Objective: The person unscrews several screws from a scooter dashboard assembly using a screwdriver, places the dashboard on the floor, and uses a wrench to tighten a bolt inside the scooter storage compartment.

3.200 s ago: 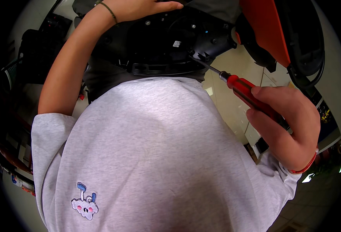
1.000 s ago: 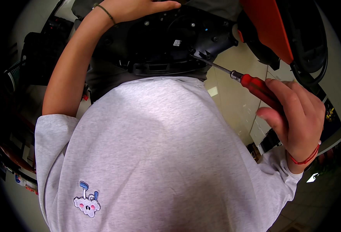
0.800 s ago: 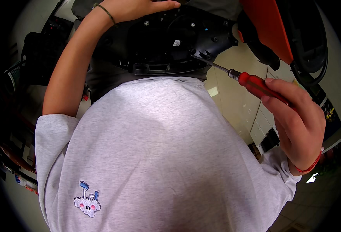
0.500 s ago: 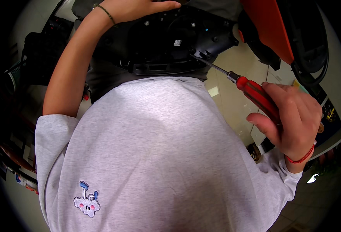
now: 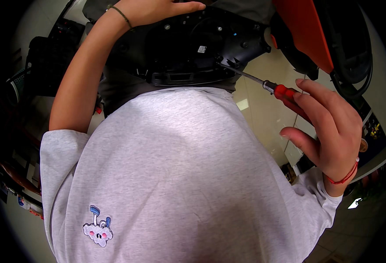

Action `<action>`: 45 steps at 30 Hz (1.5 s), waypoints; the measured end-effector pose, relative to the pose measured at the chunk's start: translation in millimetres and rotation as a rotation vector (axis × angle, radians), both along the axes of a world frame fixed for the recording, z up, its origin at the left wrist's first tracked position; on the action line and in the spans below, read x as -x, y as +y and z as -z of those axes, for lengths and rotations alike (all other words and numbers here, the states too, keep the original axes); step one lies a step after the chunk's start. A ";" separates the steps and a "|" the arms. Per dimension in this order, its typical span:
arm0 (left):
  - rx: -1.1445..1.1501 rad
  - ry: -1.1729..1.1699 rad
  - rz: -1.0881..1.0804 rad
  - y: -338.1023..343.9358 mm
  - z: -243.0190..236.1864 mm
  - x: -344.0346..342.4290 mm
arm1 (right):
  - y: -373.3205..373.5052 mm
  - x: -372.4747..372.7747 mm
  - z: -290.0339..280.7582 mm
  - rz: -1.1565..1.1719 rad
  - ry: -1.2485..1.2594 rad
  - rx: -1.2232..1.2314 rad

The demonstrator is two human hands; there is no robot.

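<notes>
My left hand (image 5: 158,9) lies at the top edge of a black plastic panel (image 5: 179,52), thumb stretched out along it, its other fingers out of view. My right hand (image 5: 326,131) holds a screwdriver with a red handle (image 5: 285,94) by the fingers, thumb apart from the handle. The screwdriver's thin shaft reaches up-left to the right part of the panel, its tip at a small recess near black fins; whether a screw sits there, I cannot tell. The panel rests on dark grey cloth (image 5: 123,83) beyond my pale grey T-shirt.
An orange-and-black body part (image 5: 302,30) with a black loop stands at the upper right. Dark equipment (image 5: 48,61) lies to the left. Tiled floor (image 5: 267,109) shows between my body and right hand. Small yellow items (image 5: 372,129) sit on a dark surface at the far right.
My right hand's fingers have repeatedly shifted round the handle; the index and middle fingers now sit higher on it than half a second ago. The left hand has hardly moved.
</notes>
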State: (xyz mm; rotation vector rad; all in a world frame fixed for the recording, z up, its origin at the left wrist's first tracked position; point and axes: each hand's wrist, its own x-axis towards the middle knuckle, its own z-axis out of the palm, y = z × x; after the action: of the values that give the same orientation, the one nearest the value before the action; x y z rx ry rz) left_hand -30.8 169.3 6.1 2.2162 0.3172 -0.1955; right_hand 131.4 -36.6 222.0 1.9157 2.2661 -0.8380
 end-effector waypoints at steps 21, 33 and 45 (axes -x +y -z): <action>-0.008 0.046 -0.016 0.6 0.3 0.5 | -7.4 1.4 3.0 -0.009 0.065 -0.083; 0.013 0.064 -0.039 -0.1 0.3 1.9 | -11.7 -4.1 19.7 0.037 0.230 -0.141; 0.046 0.088 -0.022 -2.1 -9.1 -7.1 | -15.4 -11.5 2.5 -0.049 -0.026 -0.020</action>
State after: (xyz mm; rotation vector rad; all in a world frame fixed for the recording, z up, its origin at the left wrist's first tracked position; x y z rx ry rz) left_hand -23.7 167.2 15.2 2.1618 0.3815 -0.2858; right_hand 142.9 -51.9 219.5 1.8597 2.3055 -0.7826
